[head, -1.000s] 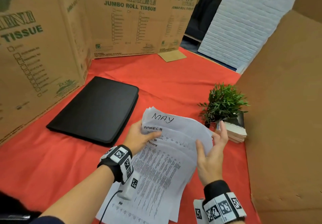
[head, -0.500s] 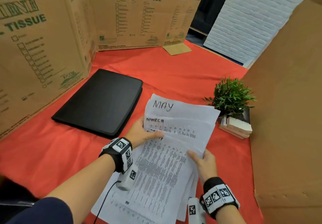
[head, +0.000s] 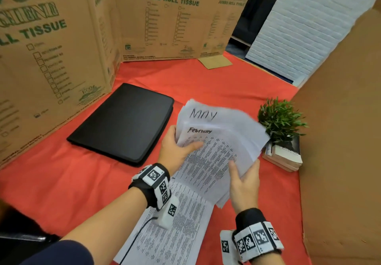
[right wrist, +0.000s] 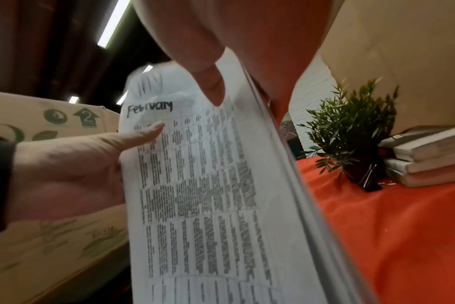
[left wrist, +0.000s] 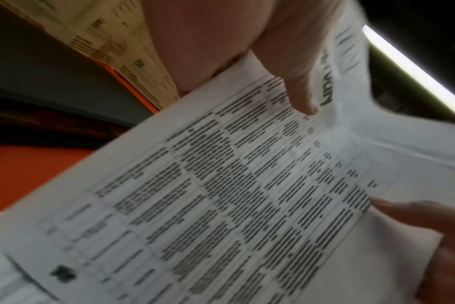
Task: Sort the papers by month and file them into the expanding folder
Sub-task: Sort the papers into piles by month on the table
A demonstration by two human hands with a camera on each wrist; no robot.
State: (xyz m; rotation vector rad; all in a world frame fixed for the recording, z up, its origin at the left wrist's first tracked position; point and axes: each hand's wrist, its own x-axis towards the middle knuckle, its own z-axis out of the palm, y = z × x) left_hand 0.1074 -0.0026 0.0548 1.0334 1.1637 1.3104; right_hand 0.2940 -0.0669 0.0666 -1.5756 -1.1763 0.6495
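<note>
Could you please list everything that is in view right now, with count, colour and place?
papers: one fanned stack, white, held above the table; February sheet in front, MAY behind
loose sheet: one, white, flat on the table under the left wrist
folder: one, black, closed, left of the papers
plant: one, green, right of the papers
books: small pile by the plant
cardboard boxes: brown, around the table
tablecloth: red-orange
left hand: grips the stack's left edge
right hand: holds its lower right edge

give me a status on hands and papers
Left hand and right hand both grip paper stack, February on top. Black folder shut. Nothing blocking.
</note>
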